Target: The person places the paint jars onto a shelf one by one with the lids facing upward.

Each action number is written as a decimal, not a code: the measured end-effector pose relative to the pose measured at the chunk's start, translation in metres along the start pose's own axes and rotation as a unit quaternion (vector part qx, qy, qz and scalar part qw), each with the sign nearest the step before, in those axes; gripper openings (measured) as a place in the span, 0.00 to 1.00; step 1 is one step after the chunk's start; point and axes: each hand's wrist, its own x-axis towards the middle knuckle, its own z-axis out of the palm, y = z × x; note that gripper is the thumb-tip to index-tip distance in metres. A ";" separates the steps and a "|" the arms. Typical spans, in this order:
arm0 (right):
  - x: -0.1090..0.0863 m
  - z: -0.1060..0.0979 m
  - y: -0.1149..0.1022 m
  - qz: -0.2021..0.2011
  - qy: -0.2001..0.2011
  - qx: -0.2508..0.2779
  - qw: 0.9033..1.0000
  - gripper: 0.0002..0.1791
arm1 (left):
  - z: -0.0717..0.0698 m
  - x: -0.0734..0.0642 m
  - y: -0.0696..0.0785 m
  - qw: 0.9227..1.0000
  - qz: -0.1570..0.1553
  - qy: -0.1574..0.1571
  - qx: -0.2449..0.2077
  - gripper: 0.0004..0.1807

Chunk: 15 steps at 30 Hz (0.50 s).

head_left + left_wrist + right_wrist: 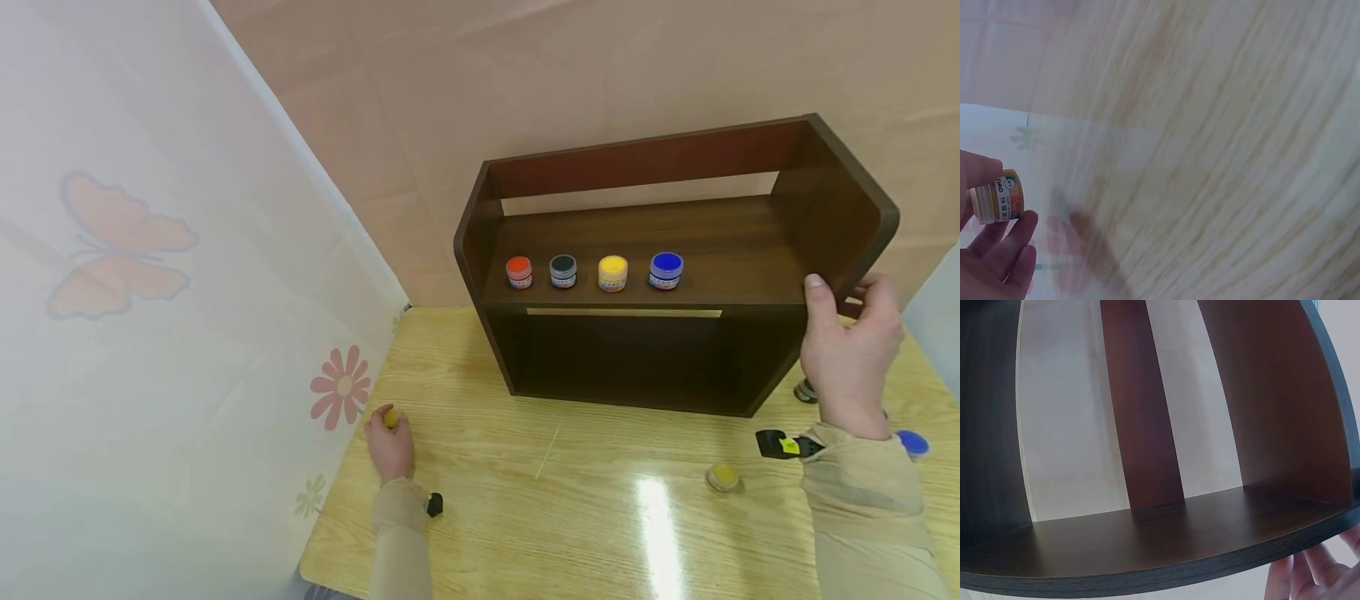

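At the table's left side, my left hand [392, 452] pinches a small yellow paint jar [391, 417] between thumb and fingers. The left wrist view shows that paint jar [1002, 197] on its side, its printed label facing the camera. My right hand [855, 354] grips the right side panel of a dark brown two-tier shelf [720, 250], thumb on the front edge. Along the upper board stand a red paint jar [519, 273], a black one [563, 272], a yellow one [612, 273] and a blue one [666, 271]. Some right fingers [1316, 575] show past the panel's edge in the right wrist view.
On the wooden table [525, 517], another yellow jar [723, 477] stands in front of the shelf. Right of the shelf are a dark jar [806, 392] and a blue-topped one [912, 443], near my right arm. A white curtain [187, 400] with flowers borders the left.
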 end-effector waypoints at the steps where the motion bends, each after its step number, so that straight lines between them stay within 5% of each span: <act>1: 0.000 0.000 0.000 -0.002 0.001 -0.001 1.000 0.13 | 0.001 0.000 0.000 1.000 0.004 0.001 -0.002 0.20; 15: 0.000 -0.001 0.000 0.003 -0.005 -0.004 1.000 0.13 | 0.006 -0.005 0.008 0.997 0.055 -0.007 -0.055 0.18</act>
